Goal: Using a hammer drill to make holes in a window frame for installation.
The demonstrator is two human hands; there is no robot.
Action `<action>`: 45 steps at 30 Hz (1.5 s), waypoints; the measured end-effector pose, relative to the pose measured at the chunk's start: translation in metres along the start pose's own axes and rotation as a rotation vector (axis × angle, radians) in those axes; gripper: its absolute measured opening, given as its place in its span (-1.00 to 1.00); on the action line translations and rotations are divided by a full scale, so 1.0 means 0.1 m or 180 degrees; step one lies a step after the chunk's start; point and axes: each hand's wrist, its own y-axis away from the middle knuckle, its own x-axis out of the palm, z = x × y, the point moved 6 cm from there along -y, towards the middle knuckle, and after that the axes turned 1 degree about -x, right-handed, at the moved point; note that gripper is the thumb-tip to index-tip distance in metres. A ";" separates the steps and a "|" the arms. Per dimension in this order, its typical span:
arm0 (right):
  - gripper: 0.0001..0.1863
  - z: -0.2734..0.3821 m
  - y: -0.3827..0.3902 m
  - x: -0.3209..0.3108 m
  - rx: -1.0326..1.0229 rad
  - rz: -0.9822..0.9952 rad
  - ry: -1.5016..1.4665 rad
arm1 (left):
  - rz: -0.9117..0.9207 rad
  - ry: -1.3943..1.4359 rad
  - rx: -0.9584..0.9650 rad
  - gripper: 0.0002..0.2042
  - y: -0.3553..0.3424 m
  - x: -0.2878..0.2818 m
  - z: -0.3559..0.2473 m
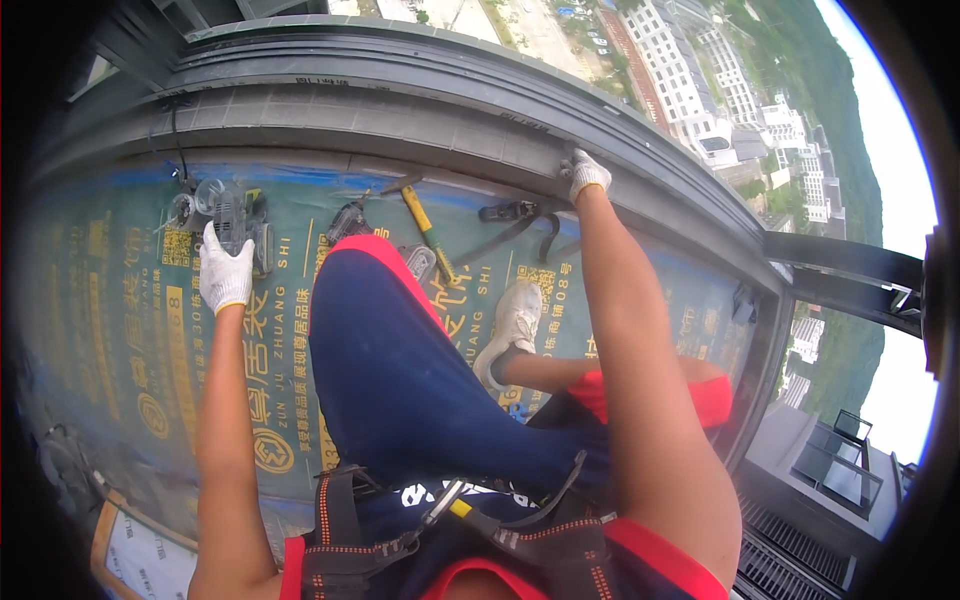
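My left hand (pixel 229 268), in a white knit glove, is at a dark grey boxy device (pixel 228 215) on the floor at the left. Thumb and fingers lie on either side of its near end; what kind of device it is, I cannot make out. Clear round pieces (pixel 207 196) are against its far left side. My right hand (pixel 587 174), gloved too, rests with curled fingers on the inner edge of the grey window frame (pixel 530 150). Between the hands lie a hammer (pixel 424 225) with a yellow handle and a dark power drill (pixel 350 220).
Green printed protective sheeting (pixel 130 330) covers the floor. A black strap (pixel 500 238) and a small black tool (pixel 507 211) lie below the frame. My shoe (pixel 517 325) stands beside them. Beyond the frame is a long drop to buildings (pixel 680 70). A wood-edged board (pixel 140 550) is at lower left.
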 end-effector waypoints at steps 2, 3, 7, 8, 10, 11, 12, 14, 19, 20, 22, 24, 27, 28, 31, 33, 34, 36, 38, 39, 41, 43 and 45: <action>-0.78 0.12 -0.19 0.05 -0.0017 0.0095 0.0183 | 0.0013 0.0004 0.0022 -0.16 -0.02 0.06 -0.05; -0.83 0.17 -0.28 0.06 -0.0035 0.0199 0.0355 | -0.0022 0.0023 0.0063 -0.17 -0.04 0.09 -0.08; -0.85 0.10 -0.22 0.05 0.0011 -0.0043 0.0236 | -0.0019 -0.0058 0.0031 -0.19 -0.02 0.05 -0.13; -0.85 0.11 -0.21 0.05 0.0021 -0.0035 0.0242 | -0.0063 -0.0092 0.0064 -0.19 -0.04 0.07 -0.13; -0.80 0.15 -0.11 0.03 -0.0241 0.0020 0.0764 | -0.0084 -0.0135 0.0031 -0.19 -0.04 0.06 -0.08; -0.80 0.09 -0.05 0.03 -0.0199 0.0041 0.0771 | -0.0094 -0.0170 0.0009 -0.19 -0.03 0.03 -0.02; -0.81 -0.01 0.01 0.05 -0.0091 0.0221 0.0862 | -0.0101 -0.0230 -0.0014 -0.19 -0.01 0.00 0.06; -0.81 -0.16 -0.18 0.01 -0.0082 0.0488 0.0926 | -0.0119 -0.0318 -0.0047 -0.19 -0.01 -0.05 0.09; -0.65 0.57 -1.60 -0.72 -0.1740 0.0943 0.3160 | -0.0008 0.0155 0.0167 -0.19 -0.07 0.30 -0.45; -0.61 0.43 -1.43 -0.58 -0.1904 0.1135 0.3766 | -0.0031 0.0067 0.0145 -0.19 -0.07 0.25 -0.34; -0.56 0.24 -0.89 -0.26 -0.2035 0.1439 0.4325 | -0.0057 -0.0148 0.0061 -0.19 -0.06 0.12 -0.12; -0.66 0.18 -0.01 0.10 -0.1933 0.1043 0.5330 | -0.0103 -0.0327 -0.0077 -0.19 -0.02 -0.08 0.16; -0.57 0.41 0.42 0.07 -0.2782 0.1850 0.5782 | 0.0002 -0.0248 -0.0097 -0.19 -0.05 0.04 -0.02; -0.50 0.41 0.39 0.08 -0.2645 0.1817 0.5504 | 0.0004 -0.0182 -0.0055 -0.19 -0.06 0.08 -0.10; -0.50 0.46 0.50 -0.16 -0.2134 0.1849 0.5376 | 0.0025 -0.0139 -0.0020 -0.20 -0.06 0.11 -0.15; -0.56 0.62 0.60 -0.30 -0.2080 0.2036 0.5450 | 0.0028 -0.0164 -0.0047 -0.20 -0.06 0.09 -0.08; -0.58 0.76 0.66 -0.35 -0.1989 0.2137 0.5482 | -0.0006 -0.0163 -0.0028 -0.20 -0.06 0.08 -0.06; -0.61 0.98 0.72 -0.39 -0.1892 0.2249 0.5677 | -0.0029 -0.0169 0.0003 -0.20 -0.05 0.05 -0.05; -0.61 1.07 0.77 -0.31 -0.2018 0.2335 0.6025 | -0.0011 -0.0140 0.0034 -0.19 -0.04 0.03 -0.10; -0.60 1.00 0.74 -0.28 -0.2136 0.2374 0.6131 | -0.0013 -0.0138 0.0044 -0.19 -0.04 0.03 -0.10; -0.60 0.77 0.76 -0.15 -0.2246 0.2398 0.5868 | -0.0028 -0.0113 0.0068 -0.20 -0.04 0.03 -0.10; -0.60 0.51 0.81 -0.03 -0.2059 0.2468 0.5287 | -0.0012 -0.0084 0.0100 -0.20 -0.06 0.04 -0.18; -0.60 0.29 0.82 0.04 -0.1846 0.2333 0.4870 | -0.0021 -0.0097 0.0147 -0.20 -0.06 0.16 -0.12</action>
